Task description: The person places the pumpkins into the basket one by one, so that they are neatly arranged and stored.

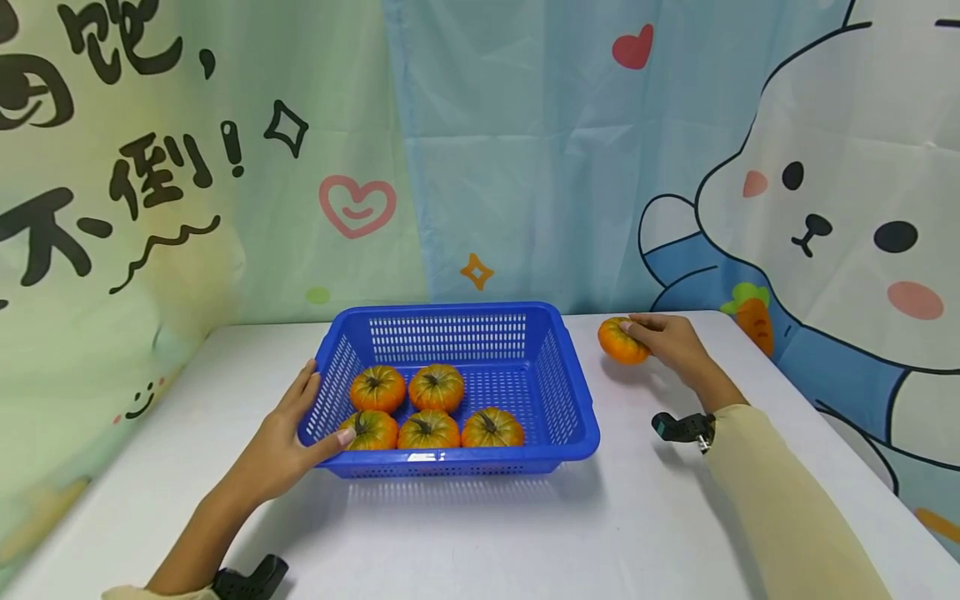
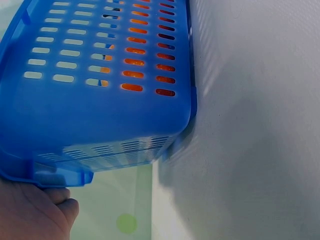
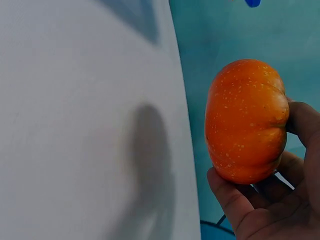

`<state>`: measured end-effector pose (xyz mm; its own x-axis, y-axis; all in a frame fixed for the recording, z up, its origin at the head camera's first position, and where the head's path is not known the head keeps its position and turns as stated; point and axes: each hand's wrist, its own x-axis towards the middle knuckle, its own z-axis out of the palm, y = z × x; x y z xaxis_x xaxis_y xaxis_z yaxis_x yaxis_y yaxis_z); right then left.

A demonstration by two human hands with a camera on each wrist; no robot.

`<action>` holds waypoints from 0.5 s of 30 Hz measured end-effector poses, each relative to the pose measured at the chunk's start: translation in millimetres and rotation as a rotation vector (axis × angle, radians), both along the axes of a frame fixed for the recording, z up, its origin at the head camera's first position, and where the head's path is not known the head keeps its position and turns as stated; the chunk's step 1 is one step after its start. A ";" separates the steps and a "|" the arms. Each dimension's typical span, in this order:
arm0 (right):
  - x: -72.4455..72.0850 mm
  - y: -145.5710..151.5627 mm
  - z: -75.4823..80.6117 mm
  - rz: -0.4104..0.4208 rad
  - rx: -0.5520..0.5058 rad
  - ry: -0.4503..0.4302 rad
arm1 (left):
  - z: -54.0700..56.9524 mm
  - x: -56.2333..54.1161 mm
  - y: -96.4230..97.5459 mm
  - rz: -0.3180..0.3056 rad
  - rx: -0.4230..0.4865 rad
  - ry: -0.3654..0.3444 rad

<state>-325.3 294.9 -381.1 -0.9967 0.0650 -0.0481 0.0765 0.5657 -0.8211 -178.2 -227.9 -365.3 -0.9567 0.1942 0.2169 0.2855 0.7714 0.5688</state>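
In the head view my left hand grips the left side of a blue plastic basket, thumb over the front left corner and fingers outside the rim. The left wrist view shows the hand's fingers at the rim of the slotted basket wall. Several small orange pumpkins sit inside, toward the left and front. Right of the basket, my right hand holds another small pumpkin between thumb and fingers. That speckled pumpkin is lifted off the table, its shadow below.
A white table bears the basket. Behind it hangs a printed curtain with a cartoon rabbit at the right, close to the table's back edge. A black wrist device sits on the right sleeve, another on the left.
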 end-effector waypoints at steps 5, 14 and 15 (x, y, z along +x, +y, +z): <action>0.7 -9.3 13.9 0.028 -0.032 0.018 | 0.0 -0.1 -0.3 -0.001 0.002 0.001; 1.4 -24.8 32.5 0.079 -0.068 0.047 | -0.3 0.5 -0.5 -0.007 0.009 0.004; 2.0 -27.0 34.7 0.083 -0.071 0.048 | -0.3 0.5 -0.5 -0.008 0.009 0.004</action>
